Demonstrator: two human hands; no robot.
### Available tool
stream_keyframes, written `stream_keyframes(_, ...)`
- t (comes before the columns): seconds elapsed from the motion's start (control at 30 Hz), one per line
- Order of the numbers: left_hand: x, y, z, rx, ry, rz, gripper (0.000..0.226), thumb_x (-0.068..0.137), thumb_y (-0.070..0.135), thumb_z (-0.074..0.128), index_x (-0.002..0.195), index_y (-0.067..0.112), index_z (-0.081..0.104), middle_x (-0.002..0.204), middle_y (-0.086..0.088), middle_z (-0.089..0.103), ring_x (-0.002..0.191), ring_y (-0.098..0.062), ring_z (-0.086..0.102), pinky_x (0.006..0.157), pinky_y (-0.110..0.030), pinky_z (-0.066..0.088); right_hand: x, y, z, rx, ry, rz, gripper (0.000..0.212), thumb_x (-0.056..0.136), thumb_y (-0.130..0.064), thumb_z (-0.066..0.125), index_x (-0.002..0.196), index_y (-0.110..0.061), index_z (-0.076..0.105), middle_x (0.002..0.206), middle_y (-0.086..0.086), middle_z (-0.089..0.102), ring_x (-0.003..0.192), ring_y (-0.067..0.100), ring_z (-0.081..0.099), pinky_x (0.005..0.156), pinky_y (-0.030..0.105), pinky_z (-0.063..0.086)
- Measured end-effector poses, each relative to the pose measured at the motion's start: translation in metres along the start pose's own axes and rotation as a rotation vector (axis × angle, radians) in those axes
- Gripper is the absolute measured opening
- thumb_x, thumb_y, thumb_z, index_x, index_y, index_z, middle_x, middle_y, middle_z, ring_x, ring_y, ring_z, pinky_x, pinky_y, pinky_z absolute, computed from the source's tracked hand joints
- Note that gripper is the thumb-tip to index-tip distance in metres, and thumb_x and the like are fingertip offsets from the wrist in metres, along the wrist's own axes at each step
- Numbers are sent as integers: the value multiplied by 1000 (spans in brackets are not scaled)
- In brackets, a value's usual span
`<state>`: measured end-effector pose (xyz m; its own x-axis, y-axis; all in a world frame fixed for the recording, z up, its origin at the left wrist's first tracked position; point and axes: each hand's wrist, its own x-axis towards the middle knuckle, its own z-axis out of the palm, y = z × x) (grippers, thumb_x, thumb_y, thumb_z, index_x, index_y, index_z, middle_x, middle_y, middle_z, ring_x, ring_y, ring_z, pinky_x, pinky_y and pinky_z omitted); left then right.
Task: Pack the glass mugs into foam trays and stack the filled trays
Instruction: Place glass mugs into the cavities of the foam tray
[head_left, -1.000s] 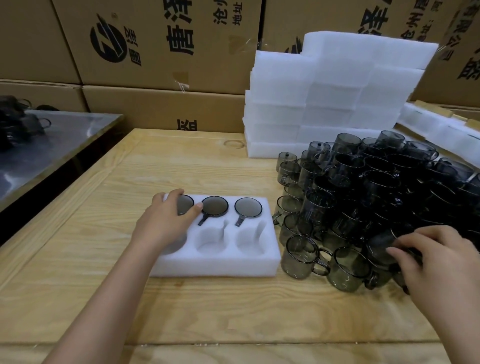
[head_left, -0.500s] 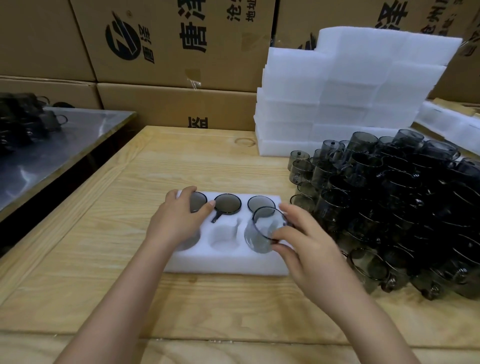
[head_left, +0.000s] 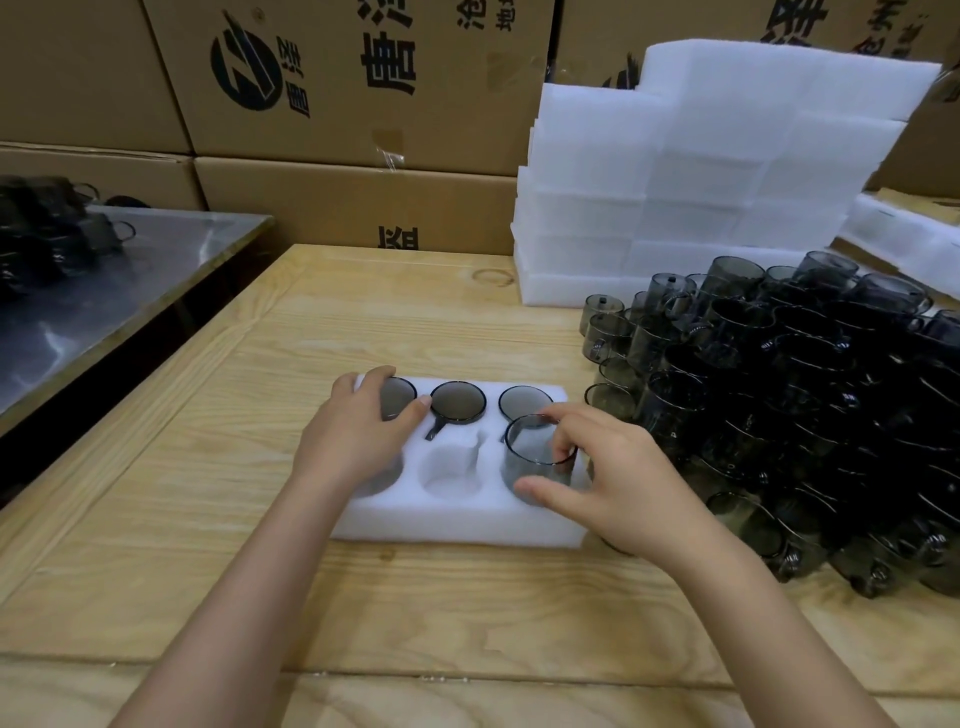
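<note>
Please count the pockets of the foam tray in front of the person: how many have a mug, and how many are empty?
Back row, mugs seated: 3
Front right, mug held by right hand: 1
Front middle pocket, empty: 1
Front left, partly hidden by left hand, cannot tell: 1
Total pockets in tray: 6

The near-left pocket of the foam tray (head_left: 457, 525) is largely covered by the left hand (head_left: 358, 436), as is part of the far-left mug (head_left: 397, 397). The mug pile (head_left: 810, 415) at the worktop's right edge is cut off by the frame. Dark objects (head_left: 47, 223) on the metal table (head_left: 104, 306) are too blurred to be identified.
</note>
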<state>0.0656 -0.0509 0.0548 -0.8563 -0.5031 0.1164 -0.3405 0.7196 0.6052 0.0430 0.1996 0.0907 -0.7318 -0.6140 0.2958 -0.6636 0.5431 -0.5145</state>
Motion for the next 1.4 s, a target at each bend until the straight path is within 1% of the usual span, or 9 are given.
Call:
stream_keyframes(0.17, 0, 0, 0, -3, 8, 3, 62, 86, 61, 48, 141, 34, 37, 145, 2, 35, 115, -22, 53, 89, -36, 43, 6, 0, -2, 105, -162, 45, 32, 76, -46, 66, 90, -42, 37, 115, -8, 55, 107, 20, 54, 92, 40, 45)
stream_keyframes(0.37, 0, 0, 1, 1, 17, 2, 62, 86, 61, 49, 141, 34, 37, 144, 2, 35, 113, -22, 53, 85, -34, 40, 3, 4, 5, 207, -217, 19, 34, 79, -38, 59, 96, -48, 31, 118, 1, 51, 112, 33, 52, 96, 50, 41)
stream_keyframes(0.5, -1, -1, 1, 7, 10, 6, 62, 87, 60, 49, 141, 34, 36, 147, 1, 33, 117, -23, 51, 89, -35, 41, 6, 10, 8, 84, -280, 44, 36, 86, -39, 58, 94, -47, 24, 121, 5, 52, 115, 25, 45, 93, 38, 39)
stream_keyframes(0.6, -1, -1, 0, 4, 9, 4, 61, 87, 59, 49, 142, 34, 36, 148, 1, 32, 118, -23, 51, 91, -36, 41, 6, 11, 7, -11, -280, 35, 33, 89, -39, 55, 101, -39, 24, 123, 10, 55, 110, 15, 34, 100, 18, 18)
stream_keyframes(0.67, -2, -1, 1, 2, 14, 8, 61, 87, 59, 49, 141, 34, 36, 147, 1, 34, 118, -23, 51, 91, -36, 41, 7, 10, 4, -23, -303, 21, 36, 88, -38, 57, 104, -35, 25, 123, 7, 54, 115, 17, 40, 108, 22, 19)
stream_keyframes(0.83, -6, 7, -2, 66, 28, -1, 61, 90, 55, 47, 144, 29, 35, 150, -3, 31, 130, -26, 40, 103, -43, 37, 25, -6, -4, 445, -81, 165, 47, 86, -51, 53, 126, -34, 37, 134, -14, 48, 120, 3, 47, 98, 25, 35)
stream_keyframes(0.97, -16, 44, -7, 27, 245, 253, 53, 97, 48, 39, 141, 18, 43, 149, -6, 38, 138, -23, 33, 111, -41, 26, 59, -9, 21, 111, 75, 184, 47, 100, -39, 31, 140, -17, 35, 148, 2, 37, 139, 19, 29, 108, 33, 27)
stream_keyframes(1.1, -29, 104, 17, -206, 13, 491, 52, 98, 45, 30, 140, 19, 45, 145, 1, 46, 135, -14, 37, 112, -37, 28, 75, 5, 44, -244, -157, 211, 55, 96, -36, 35, 147, -20, 24, 156, 2, 21, 145, 25, 7, 117, 46, 13)
stream_keyframes(1.4, -22, 93, 47, 67, -268, 325, 55, 98, 52, 7, 150, 38, 17, 161, 2, 9, 148, -11, -3, 118, -39, -12, 66, 7, 50, -590, -330, 300, 93, 89, -50, 49, 147, -30, -21, 155, 4, -25, 135, 28, -38, 107, 57, -21)
